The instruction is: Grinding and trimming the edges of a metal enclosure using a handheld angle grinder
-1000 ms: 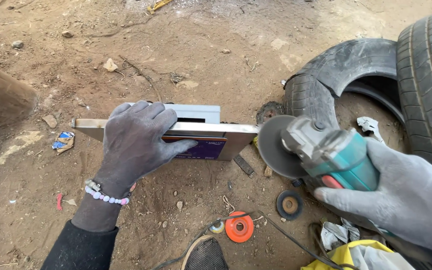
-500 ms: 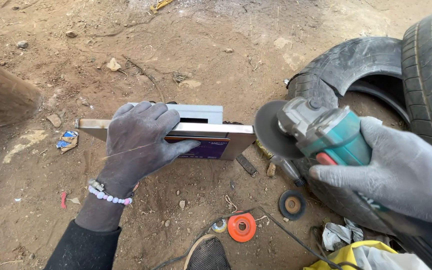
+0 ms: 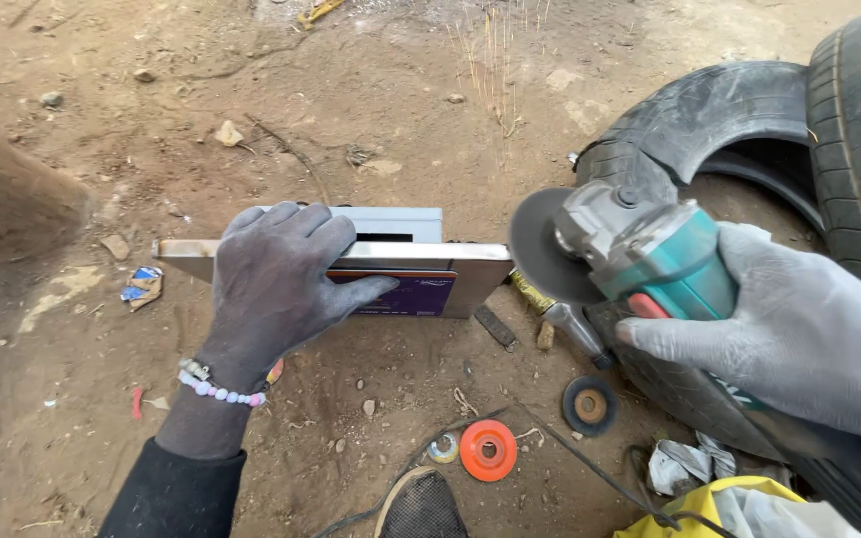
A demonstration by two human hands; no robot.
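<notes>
My left hand (image 3: 276, 284), dusty and with a bead bracelet at the wrist, presses down on a flat metal box piece (image 3: 430, 261) that lies on the dirt ground. A dark purple panel shows under my thumb. My right hand (image 3: 799, 334) grips a teal angle grinder (image 3: 650, 254). Its grey disc (image 3: 540, 249) sits at the right end of the metal piece, touching or nearly touching it. Thin spark streaks rise above the disc.
Old black tyres (image 3: 729, 110) lie at the right. Near the front are an orange disc (image 3: 488, 450), a worn dark disc (image 3: 590, 404), a tool with a yellow handle (image 3: 562, 314), a cable, and yellow cloth (image 3: 739, 503). Stones and scraps dot the dirt.
The grinder has moved left, bringing its disc to the right end of the metal piece. Spark streaks now show. My left hand stays on the piece.
</notes>
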